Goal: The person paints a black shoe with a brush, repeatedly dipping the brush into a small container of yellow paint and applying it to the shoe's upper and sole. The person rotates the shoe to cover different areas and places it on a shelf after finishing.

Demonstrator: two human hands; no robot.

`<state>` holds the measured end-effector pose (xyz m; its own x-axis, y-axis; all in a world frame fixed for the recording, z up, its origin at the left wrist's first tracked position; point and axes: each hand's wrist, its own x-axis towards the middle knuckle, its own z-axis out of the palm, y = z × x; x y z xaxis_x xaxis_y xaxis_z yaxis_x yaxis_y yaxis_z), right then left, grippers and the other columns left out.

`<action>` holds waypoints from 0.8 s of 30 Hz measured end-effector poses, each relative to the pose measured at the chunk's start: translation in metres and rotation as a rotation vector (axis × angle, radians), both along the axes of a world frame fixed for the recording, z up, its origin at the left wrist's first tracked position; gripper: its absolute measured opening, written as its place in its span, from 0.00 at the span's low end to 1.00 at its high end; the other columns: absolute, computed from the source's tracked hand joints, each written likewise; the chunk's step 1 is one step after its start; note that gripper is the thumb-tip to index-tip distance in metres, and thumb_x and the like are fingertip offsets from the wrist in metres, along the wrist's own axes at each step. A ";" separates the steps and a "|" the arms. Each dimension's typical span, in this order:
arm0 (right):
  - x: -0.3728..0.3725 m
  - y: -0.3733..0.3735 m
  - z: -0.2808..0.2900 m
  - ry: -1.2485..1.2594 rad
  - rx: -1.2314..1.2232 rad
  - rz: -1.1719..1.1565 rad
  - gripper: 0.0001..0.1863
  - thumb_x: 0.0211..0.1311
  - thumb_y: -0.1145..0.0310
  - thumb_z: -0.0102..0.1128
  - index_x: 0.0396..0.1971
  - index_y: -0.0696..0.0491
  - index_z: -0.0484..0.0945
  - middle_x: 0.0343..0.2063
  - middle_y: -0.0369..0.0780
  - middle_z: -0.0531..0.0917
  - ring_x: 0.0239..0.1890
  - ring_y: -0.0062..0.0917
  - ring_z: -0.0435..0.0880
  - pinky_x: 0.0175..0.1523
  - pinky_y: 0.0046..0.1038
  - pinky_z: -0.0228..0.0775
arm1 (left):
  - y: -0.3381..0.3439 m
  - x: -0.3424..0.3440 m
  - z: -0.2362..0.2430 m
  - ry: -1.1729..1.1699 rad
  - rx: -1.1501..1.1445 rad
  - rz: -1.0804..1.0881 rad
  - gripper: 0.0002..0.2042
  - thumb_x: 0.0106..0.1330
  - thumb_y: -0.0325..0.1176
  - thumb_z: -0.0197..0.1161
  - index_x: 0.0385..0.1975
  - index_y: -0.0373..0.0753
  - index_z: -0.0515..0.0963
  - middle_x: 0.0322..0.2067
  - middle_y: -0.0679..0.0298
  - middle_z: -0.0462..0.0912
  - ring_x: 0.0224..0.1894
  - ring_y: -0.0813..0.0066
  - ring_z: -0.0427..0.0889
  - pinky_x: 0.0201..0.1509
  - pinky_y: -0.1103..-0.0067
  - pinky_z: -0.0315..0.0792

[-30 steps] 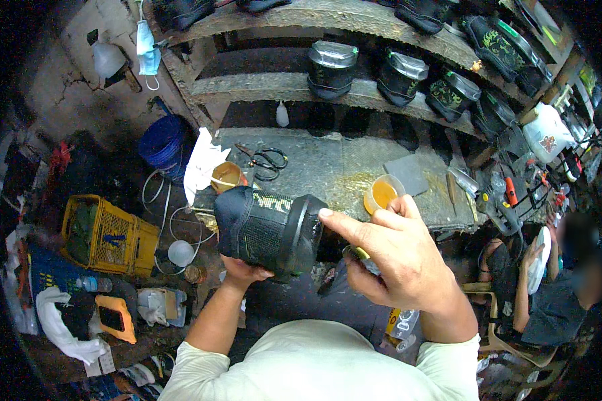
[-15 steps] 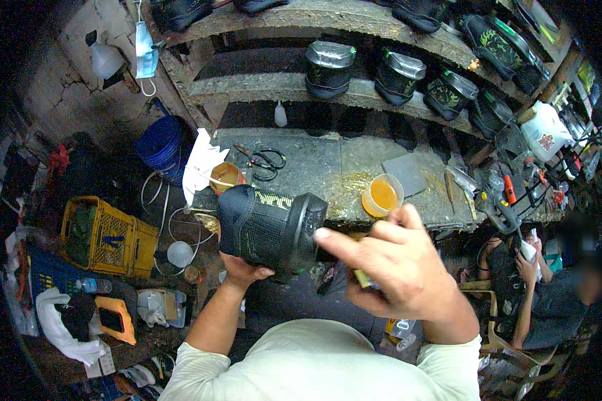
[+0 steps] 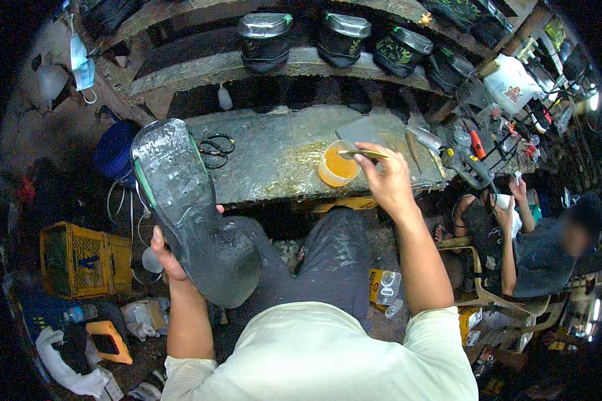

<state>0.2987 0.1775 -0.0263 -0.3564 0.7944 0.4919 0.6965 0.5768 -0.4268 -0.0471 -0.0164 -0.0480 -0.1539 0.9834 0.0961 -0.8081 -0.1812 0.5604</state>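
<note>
Left hand [image 3: 169,257] clamps the black shoe [image 3: 197,220], underside facing up, before the bench [image 3: 267,144]'s left end. Right hand [image 3: 389,182] pinches a thin strip [image 3: 373,154] at the cup [image 3: 338,177] of orange liquid. Advisable: drain excess at the rim — fingers clear of the glossy sole. Markings: a graphic on the white jug [image 3: 505,81]; no wording legible with certainty.

Shoe [image 3: 197,214], in the left hand [image 3: 170,259]: black, pale glossy streaks over the sole, green edging.
Thin strip [image 3: 371,154], in the right hand [image 3: 392,186]: olive-yellow.
Cup [image 3: 333,175], just left of the right hand: translucent, orange-filled.
Bench [image 3: 261,150], beyond both hands: grey, yellow-splashed.
Crate [image 3: 92,257], left of the left hand: yellow.
Shelved shoes [image 3: 403,50], past the right hand: black, yellow-green patterned.
</note>
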 end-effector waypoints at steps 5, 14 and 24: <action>-0.012 0.021 -0.011 -0.102 -0.258 -0.088 0.13 0.66 0.68 0.67 0.47 0.55 0.85 0.38 0.43 0.89 0.37 0.27 0.87 0.47 0.28 0.77 | -0.010 0.000 0.009 -0.042 -0.217 0.023 0.45 0.68 0.73 0.44 0.66 0.34 0.66 0.49 0.40 0.81 0.44 0.42 0.84 0.47 0.50 0.81; 0.014 0.012 -0.013 0.703 -0.731 -0.057 0.15 0.68 0.72 0.64 0.52 0.56 0.80 0.34 0.39 0.89 0.28 0.11 0.79 0.34 0.16 0.66 | 0.007 0.011 0.003 0.057 -0.561 0.023 0.35 0.76 0.63 0.39 0.58 0.36 0.76 0.43 0.53 0.87 0.32 0.55 0.86 0.36 0.63 0.82; 0.010 -0.004 -0.017 0.882 -0.855 0.033 0.15 0.68 0.70 0.65 0.51 0.57 0.77 0.30 0.35 0.85 0.26 0.11 0.77 0.31 0.15 0.67 | 0.007 0.027 0.003 0.064 -0.597 -0.085 0.24 0.75 0.55 0.55 0.53 0.39 0.80 0.42 0.59 0.88 0.36 0.68 0.87 0.42 0.73 0.81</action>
<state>0.3091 0.1731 -0.0431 -0.1917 0.9764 -0.0998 -0.0321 -0.1079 -0.9936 -0.0197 -0.0090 -0.0448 -0.0845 0.8790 -0.4692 -0.7672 0.2431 0.5936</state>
